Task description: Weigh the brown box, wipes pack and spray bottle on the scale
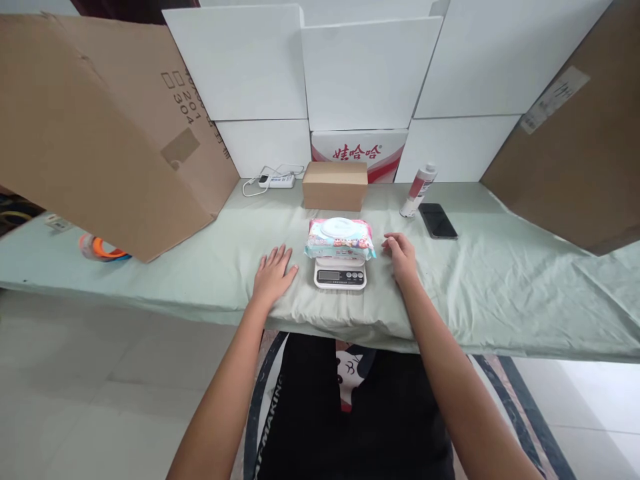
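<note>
My left hand lies flat on the green cloth just left of the kitchen scale, fingers spread and holding nothing. My right hand rests just right of the scale, fingers loosely curled — empty too, not touching it. A pack of wet wipes sits on the scale's platform. Behind the scale stands a small cardboard box — a black phone lies off to its right.

Green-clothed table bears scale, small box, phone, bottle
</note>
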`<action>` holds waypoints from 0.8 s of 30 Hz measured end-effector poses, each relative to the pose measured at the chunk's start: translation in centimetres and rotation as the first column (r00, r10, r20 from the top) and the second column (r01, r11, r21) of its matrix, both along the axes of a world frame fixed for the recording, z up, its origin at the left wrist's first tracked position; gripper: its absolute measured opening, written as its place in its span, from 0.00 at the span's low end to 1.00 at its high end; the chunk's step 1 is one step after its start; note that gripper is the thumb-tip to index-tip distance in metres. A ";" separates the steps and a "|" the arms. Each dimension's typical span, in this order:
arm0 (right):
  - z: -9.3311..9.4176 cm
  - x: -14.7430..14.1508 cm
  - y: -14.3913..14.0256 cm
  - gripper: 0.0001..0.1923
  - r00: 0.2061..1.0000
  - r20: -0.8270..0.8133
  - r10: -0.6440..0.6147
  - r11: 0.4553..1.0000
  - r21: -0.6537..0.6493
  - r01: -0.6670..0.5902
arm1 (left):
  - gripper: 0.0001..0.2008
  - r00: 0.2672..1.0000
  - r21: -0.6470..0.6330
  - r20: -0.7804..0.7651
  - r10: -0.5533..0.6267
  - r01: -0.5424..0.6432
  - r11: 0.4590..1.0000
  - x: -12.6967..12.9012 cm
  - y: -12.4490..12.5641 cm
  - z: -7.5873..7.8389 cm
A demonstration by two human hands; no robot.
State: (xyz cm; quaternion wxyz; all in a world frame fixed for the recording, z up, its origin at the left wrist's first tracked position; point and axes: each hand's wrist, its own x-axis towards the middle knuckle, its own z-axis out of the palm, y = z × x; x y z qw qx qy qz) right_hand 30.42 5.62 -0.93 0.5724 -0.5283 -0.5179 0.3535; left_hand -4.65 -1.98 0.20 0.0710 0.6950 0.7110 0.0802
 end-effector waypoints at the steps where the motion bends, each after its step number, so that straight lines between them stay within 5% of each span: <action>1: 0.0 0.0 0.0 0.17 1.000 -0.002 0.001 1.000 -0.002 -0.001 | 0.33 1.000 -0.002 0.001 0.000 0.000 1.000 0.0 0.0 0.0; 24: 0.5 0.1 -0.6 0.19 0.999 0.043 0.002 1.000 0.023 -0.003 | 0.32 1.000 0.026 0.009 -0.019 0.019 0.999 -0.1 -0.2 -0.1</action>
